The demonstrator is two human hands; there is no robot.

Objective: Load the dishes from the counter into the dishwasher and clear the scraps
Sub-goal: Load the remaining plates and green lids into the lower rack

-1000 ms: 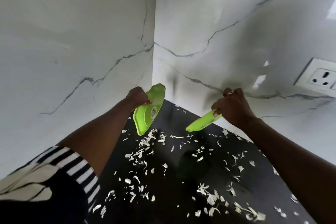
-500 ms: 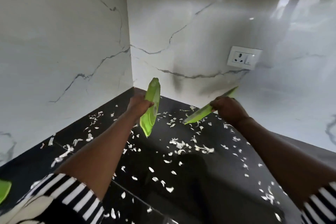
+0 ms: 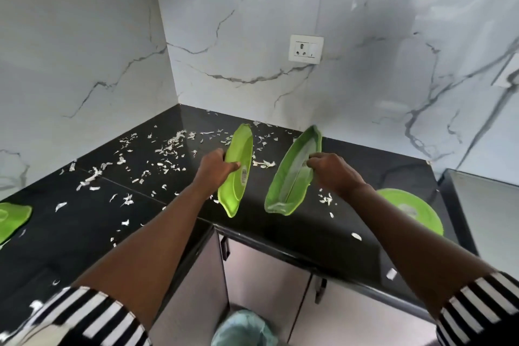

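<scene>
Clearly the person is at the gathering stage, with a green leaf-shaped dish in each hand, both lifted above the black counter [image 3: 70,236] and tilted up on edge. The left hand [image 3: 216,167] has its fingers curled round the rim of the left dish [image 3: 234,194], thumb pressed on the side that carries a sticker. The right hand [image 3: 334,171] pinches the rim of the right dish [image 3: 286,191], whose hollow side faces the camera. The two dishes hang close together but apart, over the inner corner of the counter's front edge. White scraps [image 3: 168,149] lie scattered over the counter, thickest towards the back corner. A round green plate [image 3: 415,212] sits flat on the counter near the right arm, and another green dish [image 3: 12,218] lies at the far left edge. Below, between the arms, a bin [image 3: 243,329] with a pale liner stands in front of the grey cupboard doors [image 3: 266,284]. No dishwasher is in view. Both dishes look fairly clean, so the next move is probably to carry them off to the dishwasher, wherever it stands, keeping a firm pinch because only the thin rims are held. The plate, the other dish and all the scraps remain to be dealt with, so the task looks far from done.
</scene>
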